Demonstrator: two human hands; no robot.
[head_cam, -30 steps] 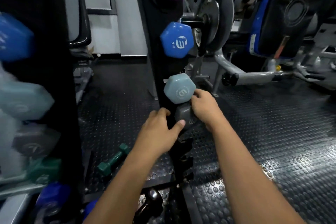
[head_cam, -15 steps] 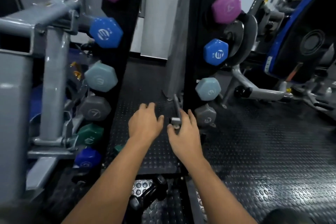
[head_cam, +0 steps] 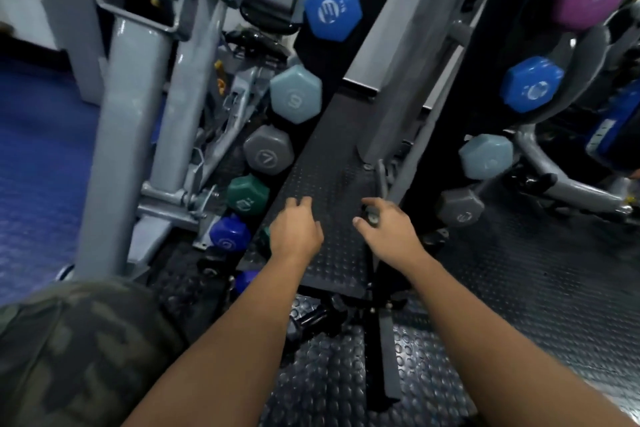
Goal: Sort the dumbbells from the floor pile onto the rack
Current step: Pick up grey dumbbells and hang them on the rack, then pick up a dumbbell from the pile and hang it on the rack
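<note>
Both forearms are bare to the edge of view, with no sleeves, watch or rings on the left hand (head_cam: 294, 230) or the right hand (head_cam: 389, 230). A camouflage-patterned garment (head_cam: 79, 347) in olive, grey and dark green fills the near-left corner.

Studded rubber floor (head_cam: 540, 295) with black dumbbell (head_cam: 313, 317) on it

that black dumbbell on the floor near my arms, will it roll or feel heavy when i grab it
The black dumbbell is probably heavy for its size, being solid like the racked ones. It lies on studded rubber flooring, so it should resist sliding. Its glossy surface may be a bit slick. Its head shape is unclear, so rolling is uncertain.
</note>
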